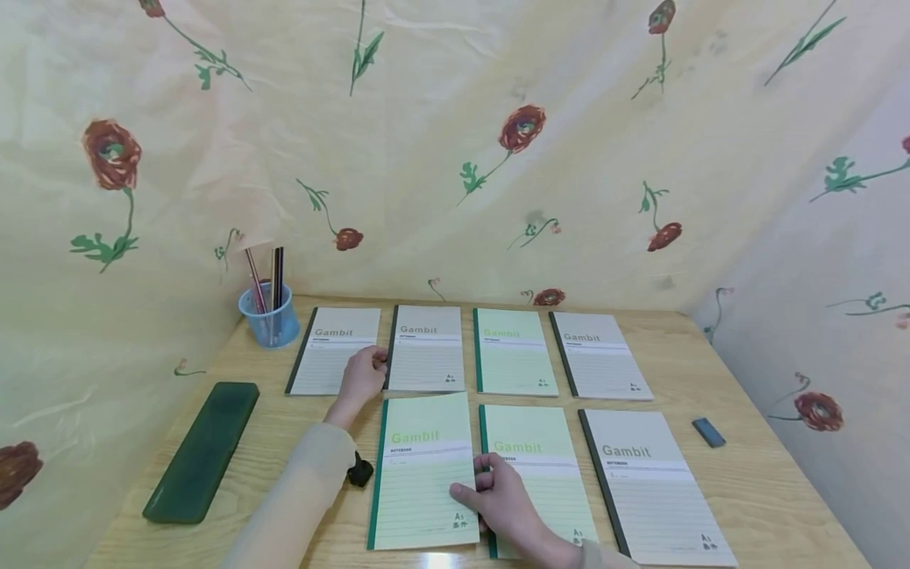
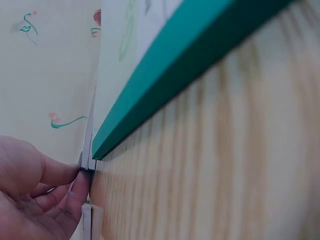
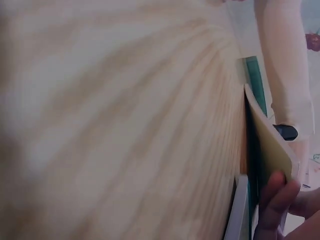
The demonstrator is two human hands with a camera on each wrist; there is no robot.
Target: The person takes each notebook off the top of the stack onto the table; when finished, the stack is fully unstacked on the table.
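Seven "Gambit" notebooks lie in two rows on a wooden table (image 1: 746,490). My right hand (image 1: 498,494) grips the right edge of the front-left green notebook (image 1: 419,474), thumb on the cover. In the right wrist view the fingers (image 3: 275,200) hold that notebook's edge (image 3: 270,145) a little off the wood. My left hand (image 1: 362,375) reaches to the back row and pinches the dark spine edge of the second grey notebook (image 1: 430,352). In the left wrist view the thumb and a finger (image 2: 75,187) close on that thin edge (image 2: 89,135), beside the green notebook's spine (image 2: 175,65).
A blue cup (image 1: 268,316) with pens stands at the back left. A long dark green case (image 1: 202,450) lies near the left edge, with a small black object (image 1: 360,472) by my left sleeve. A dark eraser (image 1: 708,432) sits at the right. Flowered cloth hangs round the table.
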